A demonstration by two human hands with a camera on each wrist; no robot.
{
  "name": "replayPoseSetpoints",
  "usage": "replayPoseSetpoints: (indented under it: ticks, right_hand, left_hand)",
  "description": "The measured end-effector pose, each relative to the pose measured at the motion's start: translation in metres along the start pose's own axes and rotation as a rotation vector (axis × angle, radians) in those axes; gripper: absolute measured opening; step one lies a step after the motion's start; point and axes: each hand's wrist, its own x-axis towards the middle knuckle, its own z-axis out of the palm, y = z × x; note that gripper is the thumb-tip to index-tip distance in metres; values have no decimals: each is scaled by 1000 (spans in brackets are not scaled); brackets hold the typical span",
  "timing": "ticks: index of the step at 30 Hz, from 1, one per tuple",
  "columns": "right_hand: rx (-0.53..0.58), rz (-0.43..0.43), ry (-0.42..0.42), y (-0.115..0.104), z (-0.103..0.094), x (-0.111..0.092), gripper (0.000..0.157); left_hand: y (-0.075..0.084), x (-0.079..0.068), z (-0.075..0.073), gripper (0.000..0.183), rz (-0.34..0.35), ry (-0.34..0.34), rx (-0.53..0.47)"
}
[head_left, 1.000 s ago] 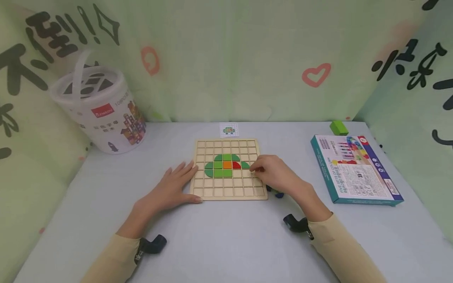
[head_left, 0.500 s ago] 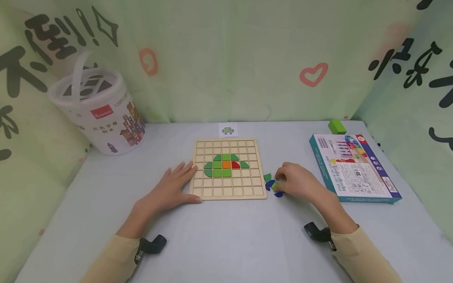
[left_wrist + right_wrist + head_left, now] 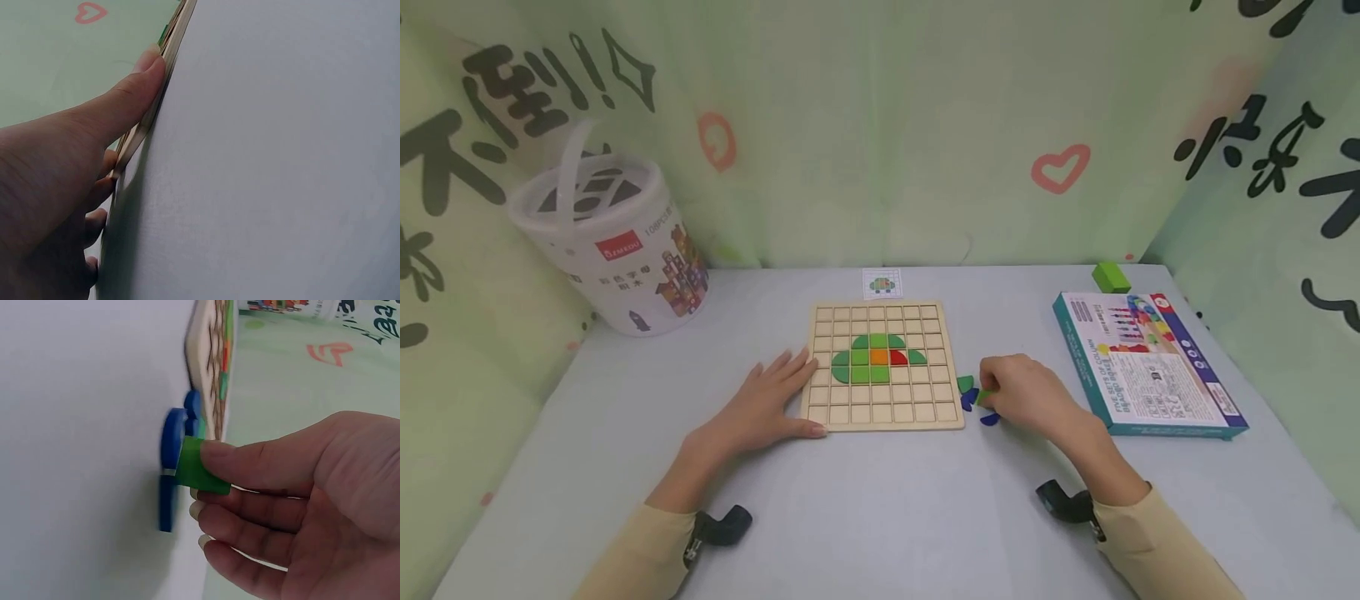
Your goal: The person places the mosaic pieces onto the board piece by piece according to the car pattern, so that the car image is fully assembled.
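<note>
A wooden grid board [image 3: 917, 412] lies on the table, with green, orange and red tiles set in its cells. My left hand [image 3: 769, 400] rests along the board's left edge, fingers spread and thumb at the near corner; the left wrist view shows the thumb [image 3: 134, 94] on the rim. Right of the board, my right hand [image 3: 1028, 390] pinches a green square tile [image 3: 197, 465] between thumb and fingers. Blue rounded pieces [image 3: 990, 419] and a green quarter-round piece [image 3: 966, 383] lie beside that hand.
Behind the board lies a small pattern card [image 3: 882, 284]. A flat teal-edged box [image 3: 1157, 367] is on the right, with a green block [image 3: 1111, 277] behind it. At the back left stands a white handled bucket [image 3: 617, 250]. Printed curtains enclose the table.
My right hand has moved from the board's right edge to the loose pieces beside it and has taken hold of a green square tile. The left hand stays on the board.
</note>
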Motion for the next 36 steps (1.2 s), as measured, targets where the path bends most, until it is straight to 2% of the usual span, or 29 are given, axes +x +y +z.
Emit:
replayPoseSetpoints:
  ticks: [8,16,22,28,32,36]
  right_hand:
    - [76,-78,86,-6,-8,6,15]
    - [228,-171,112,-31,10,31,14]
    - [278,-219,104,-49,20,51,14]
    - [232,-234,65,-58,31,63,14]
    - [153,-254,72,-61,34,64,14]
    - [133,-279,46,-60,30,61,14]
  left_hand:
    - [-1,-2,2,105,-2,8,5]
    - [-7,-3,6,107,4,5,12]
    - [-3,-1,3,105,18,17,-5]
    - [-1,-1,2,105,16,6,-14]
    - [-2,-2,1,105,8,4,-11]
    - [-3,-2,0,105,12,10,-6]
